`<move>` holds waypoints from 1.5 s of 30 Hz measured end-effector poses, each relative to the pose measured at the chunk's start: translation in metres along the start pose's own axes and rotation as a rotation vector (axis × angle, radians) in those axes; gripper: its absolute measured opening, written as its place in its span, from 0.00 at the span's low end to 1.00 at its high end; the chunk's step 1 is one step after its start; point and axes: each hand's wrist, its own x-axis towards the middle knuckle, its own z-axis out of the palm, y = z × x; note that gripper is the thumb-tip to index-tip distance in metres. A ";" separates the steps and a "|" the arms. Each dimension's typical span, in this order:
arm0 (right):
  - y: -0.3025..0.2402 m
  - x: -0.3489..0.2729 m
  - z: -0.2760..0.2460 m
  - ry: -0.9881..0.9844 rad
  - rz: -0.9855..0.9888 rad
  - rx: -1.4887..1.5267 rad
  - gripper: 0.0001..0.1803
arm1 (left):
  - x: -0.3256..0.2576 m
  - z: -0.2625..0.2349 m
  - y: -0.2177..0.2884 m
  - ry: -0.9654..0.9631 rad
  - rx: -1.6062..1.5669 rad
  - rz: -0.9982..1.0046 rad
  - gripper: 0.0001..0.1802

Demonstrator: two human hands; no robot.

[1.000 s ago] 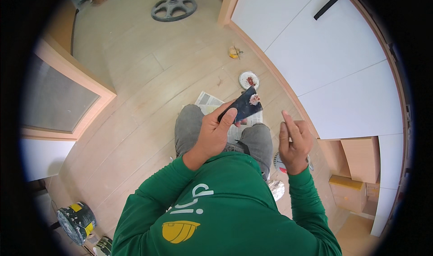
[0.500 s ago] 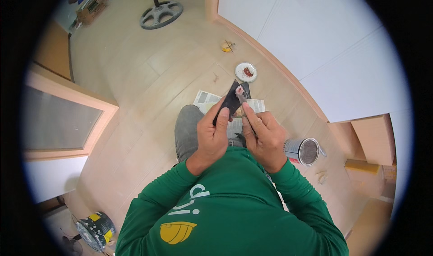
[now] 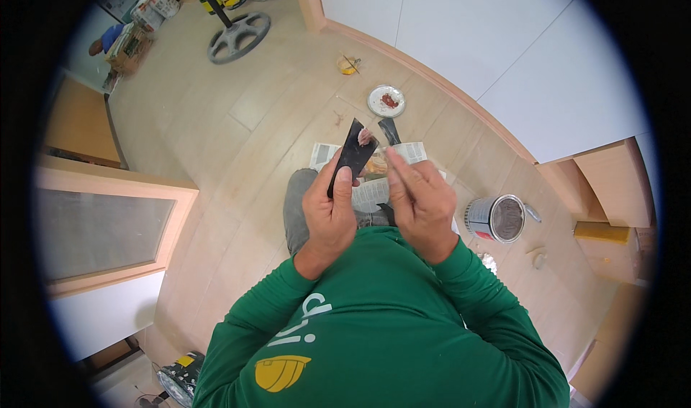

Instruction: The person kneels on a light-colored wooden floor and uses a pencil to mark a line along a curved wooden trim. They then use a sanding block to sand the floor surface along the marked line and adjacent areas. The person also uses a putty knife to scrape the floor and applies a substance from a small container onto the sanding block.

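My left hand (image 3: 331, 208) grips a flat black spreader plate (image 3: 355, 152), thumb on its face. Pinkish-grey filler (image 3: 365, 135) is smeared near the plate's far end. My right hand (image 3: 423, 203) is closed around a slim putty knife (image 3: 384, 151), which is seen mostly edge-on, its handle hidden by the fingers. The knife's tip is just to the right of the plate. Below both hands, newspaper sheets (image 3: 410, 151) lie on the floor, with a second black blade (image 3: 389, 130) on their far edge.
A round white lid (image 3: 386, 101) with red paste lies ahead; beyond it is a yellow lump (image 3: 348, 65). To my right stands an open tin (image 3: 506, 219) of grey-brown filler. White cabinet panels (image 3: 461, 41) line the far right; a framed door (image 3: 108, 224) is at left.
The putty knife has come off the plate's face, my right hand shifting slightly right. The plate has moved a little left, still in my left hand. The whole view has also shifted.
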 end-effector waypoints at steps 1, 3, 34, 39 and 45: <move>0.003 -0.001 -0.007 0.037 0.039 -0.012 0.22 | -0.002 0.006 0.000 -0.016 -0.004 -0.003 0.22; 0.003 -0.005 -0.002 -0.012 -0.053 0.000 0.22 | -0.005 0.002 -0.004 0.026 0.076 -0.021 0.22; 0.031 -0.015 -0.034 -0.005 0.618 0.644 0.17 | 0.024 -0.014 -0.001 -0.019 -0.523 -0.396 0.18; 0.020 -0.023 -0.033 -0.199 0.385 0.392 0.16 | 0.021 -0.014 -0.016 0.064 -0.495 -0.338 0.15; 0.021 -0.020 -0.024 -0.170 0.313 0.321 0.16 | 0.019 -0.021 -0.024 0.098 -0.405 -0.350 0.15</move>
